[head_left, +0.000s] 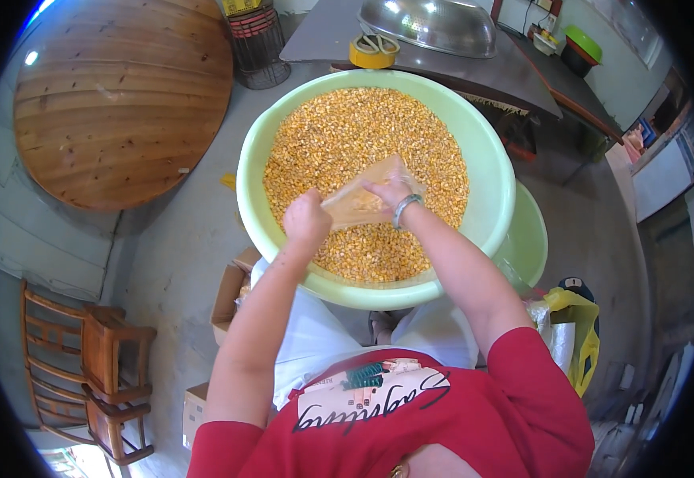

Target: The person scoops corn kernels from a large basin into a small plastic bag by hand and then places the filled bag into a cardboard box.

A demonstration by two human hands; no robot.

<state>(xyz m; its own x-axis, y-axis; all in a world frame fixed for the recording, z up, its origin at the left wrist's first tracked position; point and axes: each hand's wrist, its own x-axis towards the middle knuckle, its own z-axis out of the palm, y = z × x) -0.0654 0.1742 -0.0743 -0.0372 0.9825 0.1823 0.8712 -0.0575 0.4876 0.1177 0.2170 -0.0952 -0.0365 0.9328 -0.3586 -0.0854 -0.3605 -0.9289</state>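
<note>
A wide pale green tub stands in front of me, filled with loose yellow corn kernels. Over the kernels I hold a clear plastic bag between both hands. My left hand is closed in a fist on the bag's left edge. My right hand, with a bracelet at the wrist, grips the bag's right side; some of its fingers are behind or inside the film, and I cannot tell which. Whether any kernels are in the bag is hard to make out.
A roll of yellow tape with scissors on it sits at the grey table's edge, near a metal basin. Another green tub and a yellow bag are at right. Cardboard box, wooden chairs and round tabletop lie left.
</note>
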